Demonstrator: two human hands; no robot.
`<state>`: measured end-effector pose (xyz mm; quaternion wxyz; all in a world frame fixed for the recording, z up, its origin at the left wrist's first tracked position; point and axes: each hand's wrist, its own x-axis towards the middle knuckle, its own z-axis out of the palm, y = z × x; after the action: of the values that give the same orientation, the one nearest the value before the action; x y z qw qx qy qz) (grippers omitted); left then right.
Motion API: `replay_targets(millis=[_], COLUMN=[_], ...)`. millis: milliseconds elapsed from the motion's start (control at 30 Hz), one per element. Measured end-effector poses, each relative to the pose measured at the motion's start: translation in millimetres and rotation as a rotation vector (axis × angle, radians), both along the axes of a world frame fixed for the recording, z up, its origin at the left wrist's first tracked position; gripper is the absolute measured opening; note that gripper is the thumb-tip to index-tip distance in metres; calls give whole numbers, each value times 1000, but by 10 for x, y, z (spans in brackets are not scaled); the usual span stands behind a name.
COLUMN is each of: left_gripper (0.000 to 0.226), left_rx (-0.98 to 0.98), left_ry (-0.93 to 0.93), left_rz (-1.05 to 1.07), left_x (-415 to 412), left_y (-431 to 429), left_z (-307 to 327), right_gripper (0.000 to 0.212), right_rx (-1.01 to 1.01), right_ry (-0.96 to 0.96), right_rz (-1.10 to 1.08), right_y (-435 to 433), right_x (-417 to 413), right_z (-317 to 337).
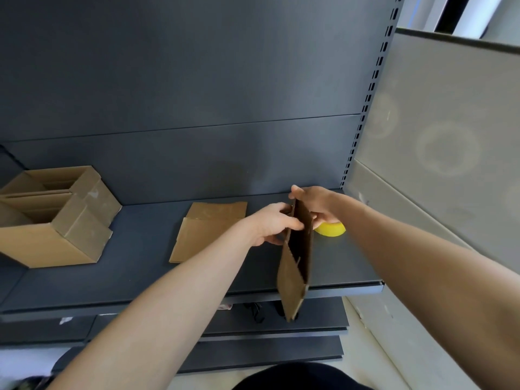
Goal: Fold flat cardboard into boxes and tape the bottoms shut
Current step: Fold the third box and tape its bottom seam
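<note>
Forearms [168,305] are stretched over the shelf [126,280]; an upright cardboard blank [295,266] is gripped near its top by the left hand [274,223] and right hand [315,202], beside a yellow object [330,229].

A dark grey shelf [126,277] fronts a matching back panel [197,66]. A slotted upright [374,80] meets a pale partition [450,108] on the right.

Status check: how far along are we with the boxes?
Done: a few formed boxes stand at the left end of the shelf; taped bottoms aren't visible. In hand: left hand and right hand grip one cardboard blank, only slightly opened. Left: flat blanks lie mid-shelf, unfolded, and this one needs squaring and taping. A yellow object sits behind it.
</note>
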<state>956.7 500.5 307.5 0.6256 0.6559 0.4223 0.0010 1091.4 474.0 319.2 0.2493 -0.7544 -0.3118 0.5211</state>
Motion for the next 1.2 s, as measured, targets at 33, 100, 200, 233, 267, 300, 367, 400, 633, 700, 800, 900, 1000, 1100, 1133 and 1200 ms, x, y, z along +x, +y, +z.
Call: replay_targets(millis=[33, 100, 200, 233, 267, 300, 367, 400, 633, 700, 800, 900, 1000, 1100, 1133, 1200], left_gripper=[34, 21, 16, 16, 17, 18, 22, 23, 26, 31, 53, 80, 82, 74, 72, 66], left_rx=[75, 225, 300, 322, 351, 384, 446, 472, 317, 260, 142, 46, -59, -116, -128, -156], left_ry=[7, 14, -13, -17, -18, -16, -6, 1, 19, 63, 148, 195, 124, 48, 16, -56], left_rz=[30, 148, 323, 357, 375, 376, 358, 344, 216, 216, 346, 546, 758, 849, 879, 930], left_x=[-4, -37, -79, -84, -87, -86, -73, -66, -118, -171, -246, -335, -394, -378, -366, -345], left_y=[8, 43, 81, 94, 113, 131, 161, 175, 128, 97, 86, 115, 141, 153, 150, 160], left_z=[7, -6, -20, -21, -24, -16, 5, 19, 143, 137, 142, 106, 62, 33, 32, -6], right_gripper=[55, 58, 51, 46, 42, 40, 39, 37, 39, 45, 37, 41, 43, 42, 42, 40], right_rx=[9, 15, 7, 9, 10, 12, 32, 48, 98, 102, 100, 91, 62, 32, 34, 45], right_ry=[14, 55, 89, 103, 108, 93, 3, -42, -51, -34, -84, -201, -274, -285, -264, -210], right_rz=[-9, 17, 121, 131, 138, 146, 162, 160, 16, -6, 45, 138, 215, 232, 219, 184], right_y=[-9, -22, -61, -64, -62, -53, -46, -47, -98, -102, -106, -105, -114, -121, -125, -134], right_x=[5, 14, 16, 35, 52, 68, 89, 93, 113, 93, 74, 15, -45, -24, -10, 4], right_z=[-4, -3, 83, 109, 131, 139, 146, 146, 74, 81, 93, 119, 167, 209, 214, 202])
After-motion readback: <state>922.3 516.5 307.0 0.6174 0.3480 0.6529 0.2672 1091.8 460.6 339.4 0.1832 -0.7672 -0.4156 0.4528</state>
